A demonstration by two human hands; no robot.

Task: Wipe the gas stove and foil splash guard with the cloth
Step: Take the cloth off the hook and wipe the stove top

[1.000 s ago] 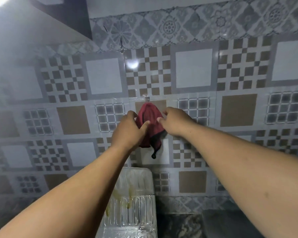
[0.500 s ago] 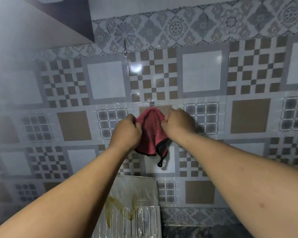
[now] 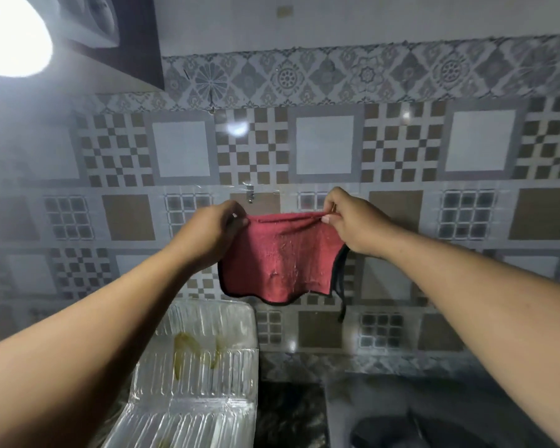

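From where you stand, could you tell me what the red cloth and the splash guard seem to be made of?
Red cloth: likely terry or microfibre, nappy matte pile with dark edging. Splash guard: thin aluminium foil by its look, shiny, ribbed, creased, with yellowish stains.

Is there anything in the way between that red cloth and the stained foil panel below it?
Nothing visible. Both hands, left and right, hold the red cloth spread by its top edge, just above the foil splash guard. Only open air and tiled wall lie between them.

A home kitchen: patterned wall tiles (image 3: 324, 147), a stained foil splash guard (image 3: 207, 357), what looks like dark stone counter (image 3: 288, 412) below.
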